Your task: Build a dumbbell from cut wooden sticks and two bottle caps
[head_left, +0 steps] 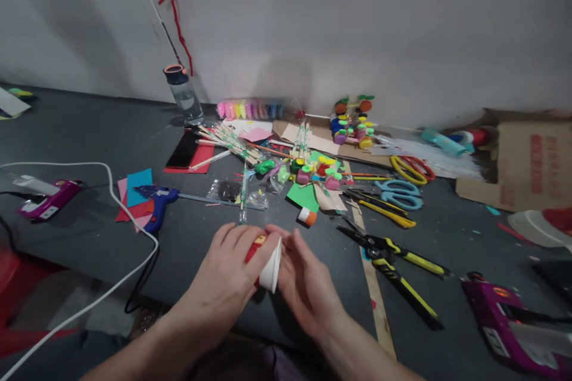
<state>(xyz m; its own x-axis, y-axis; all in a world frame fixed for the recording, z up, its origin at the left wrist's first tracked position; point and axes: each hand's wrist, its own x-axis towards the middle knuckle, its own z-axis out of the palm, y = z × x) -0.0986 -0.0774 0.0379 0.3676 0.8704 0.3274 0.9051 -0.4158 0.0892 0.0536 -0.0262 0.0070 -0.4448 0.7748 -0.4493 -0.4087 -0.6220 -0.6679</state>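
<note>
Sideways, paper cup mouth faces right.

Before me, dark grey work surface, running out to 12 o'clock where it meets plain pale wall. Wall bare, matte, evenly lit; soft shadow patch toward 10 o'clock. Surface dusty, specked with small scraps toward 3 o'clock. Light dim, diffuse, from above. At 8 o'clock, below table edge, something red, blurred.

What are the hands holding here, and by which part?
A small red-and-white paper cup, lying sideways. The left hand wraps its red body; the right hand touches the white rim end.
</note>
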